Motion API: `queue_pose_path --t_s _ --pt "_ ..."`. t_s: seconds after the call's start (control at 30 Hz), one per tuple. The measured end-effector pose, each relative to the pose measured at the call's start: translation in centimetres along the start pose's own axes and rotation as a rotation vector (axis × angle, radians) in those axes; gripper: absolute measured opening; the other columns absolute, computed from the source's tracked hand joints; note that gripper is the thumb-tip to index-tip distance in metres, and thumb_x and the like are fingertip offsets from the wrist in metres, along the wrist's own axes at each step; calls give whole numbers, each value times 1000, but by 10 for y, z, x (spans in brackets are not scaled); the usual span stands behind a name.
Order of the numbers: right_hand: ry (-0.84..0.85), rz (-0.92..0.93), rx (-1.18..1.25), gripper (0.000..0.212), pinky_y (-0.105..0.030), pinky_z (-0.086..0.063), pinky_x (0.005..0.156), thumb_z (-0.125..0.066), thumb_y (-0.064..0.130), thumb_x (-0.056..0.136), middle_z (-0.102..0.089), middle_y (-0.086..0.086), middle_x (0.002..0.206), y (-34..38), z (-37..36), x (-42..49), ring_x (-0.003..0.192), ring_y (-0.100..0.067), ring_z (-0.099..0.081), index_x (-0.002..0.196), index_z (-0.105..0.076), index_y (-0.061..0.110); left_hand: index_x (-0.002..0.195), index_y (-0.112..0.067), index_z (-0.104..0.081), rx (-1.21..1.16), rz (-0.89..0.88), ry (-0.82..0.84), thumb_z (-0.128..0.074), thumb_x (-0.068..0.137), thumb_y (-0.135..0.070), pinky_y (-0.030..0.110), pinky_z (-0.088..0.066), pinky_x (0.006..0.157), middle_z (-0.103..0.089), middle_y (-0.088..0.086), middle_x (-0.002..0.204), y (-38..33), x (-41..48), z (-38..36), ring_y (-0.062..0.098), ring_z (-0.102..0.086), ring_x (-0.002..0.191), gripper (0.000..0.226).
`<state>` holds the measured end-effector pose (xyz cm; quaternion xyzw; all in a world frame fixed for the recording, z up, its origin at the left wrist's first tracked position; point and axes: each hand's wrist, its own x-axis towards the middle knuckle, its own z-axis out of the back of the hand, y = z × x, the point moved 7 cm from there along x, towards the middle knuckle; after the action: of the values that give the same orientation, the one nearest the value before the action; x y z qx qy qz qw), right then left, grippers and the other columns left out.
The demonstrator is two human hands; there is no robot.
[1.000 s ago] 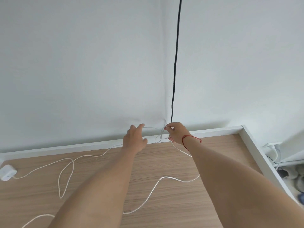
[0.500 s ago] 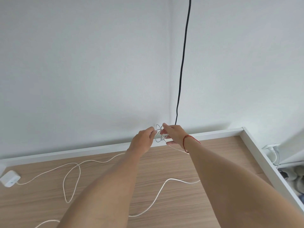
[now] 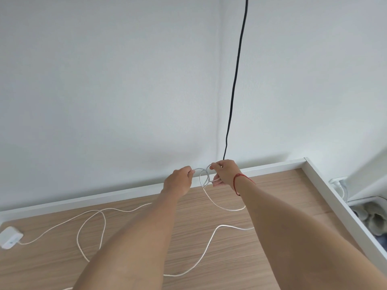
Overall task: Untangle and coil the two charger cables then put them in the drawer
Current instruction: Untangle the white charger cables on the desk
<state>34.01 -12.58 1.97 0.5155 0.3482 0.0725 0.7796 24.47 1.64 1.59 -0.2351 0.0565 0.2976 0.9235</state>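
So right now both your hands are up at the far edge of the tabletop, working a little tangle of the white cables just above the wood. Your left hand has a tight grip, fingertips pinched on the strand that runs across to the knot. Your right hand pinches the top of a small loop between thumb and forefinger, and its lower fingers are curled around more of the cord underneath. From the knot one strand drops to the wood and curves off under your right forearm. The rest is spread loose across the tabletop: one long run snakes to the left with a big loop in it and ends at the white charger brick by the left edge. There's a small mark on that brick, way too tiny to read. You've got a red string around your right wrist, and a black cord hangs down the wall corner right behind your hands.
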Motion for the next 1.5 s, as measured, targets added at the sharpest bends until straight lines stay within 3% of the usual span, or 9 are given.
queue_pose_path --t_s 0.2,0.43,0.63,0.77,0.87,1.03,1.13,1.33,1.5 --pt "11 -26 112 17 -36 -61 68 -53 22 96 -47 -7 64 -4 -9 -8 31 -11 -50 97 -67 11 101 -12 -46 -665 230 159 -28 103 -34 35 -54 58 -67 19 87 -3 -6 -26 33 -67 67 28" --pt "-100 40 -136 19 -24 -52 53 -55 27 97 -57 -3 63 -12 0 -13 43 -17 -60 105 -61 11 95 -9 -51 -1014 284 140 -38 103 -25 26 -43 47 -49 8 72 -14 -8 -29 18 -42 54 22" --pt "-168 421 -665 16 -33 -46 87 -71 30 86 -63 -2 107 18 -11 -24 108 -17 -52 89 -73 14 108 -7 -50 -878 318 97 -33 103 -23 27 -39 51 -46 8 74 -7 -7 -32 20 -40 49 24" --pt "65 333 -769 24 -37 -51 90 -72 38 82 -71 -4 102 25 -25 -26 102 -18 -61 84 -75 14 102 -5 -49 -856 348 36 -32 102 -22 25 -39 46 -42 7 72 2 -3 -27 20 -37 44 24" --pt "188 244 -729 24 -31 -51 72 -66 26 87 -68 -11 79 22 -29 -24 77 -26 -62 80 -72 4 98 -7 -47 -750 304 17 -31 102 -21 23 -36 40 -44 7 77 6 -1 -23 21 -40 45 22" --pt "-26 47 0 23 -20 -30 42 -44 19 98 -48 1 70 35 6 -14 50 -13 -39 78 -53 13 84 -9 -41 -553 254 -19 -30 103 -23 21 -33 33 -44 3 75 26 -3 -14 22 -45 43 27" --pt "-162 -11 316 23 -18 -24 40 -38 15 95 -47 -1 73 41 26 -12 47 -13 -35 75 -48 14 83 -8 -43 -518 223 -8 -31 103 -23 21 -35 34 -43 4 72 27 -3 -12 22 -47 41 27" --pt "-86 105 -772 13 -31 -45 72 -48 19 90 -55 -6 92 43 4 -13 80 -29 -56 84 -56 11 92 -5 -54 -508 163 24 -34 103 -24 21 -39 37 -49 5 76 11 5 -14 21 -52 36 30" --pt "-327 304 -728 16 -31 -41 72 -60 19 90 -62 -7 105 52 -3 -21 95 -30 -61 103 -58 11 96 -4 -54 -547 199 40 -35 103 -30 24 -42 47 -48 2 71 14 6 -17 17 -54 31 33"
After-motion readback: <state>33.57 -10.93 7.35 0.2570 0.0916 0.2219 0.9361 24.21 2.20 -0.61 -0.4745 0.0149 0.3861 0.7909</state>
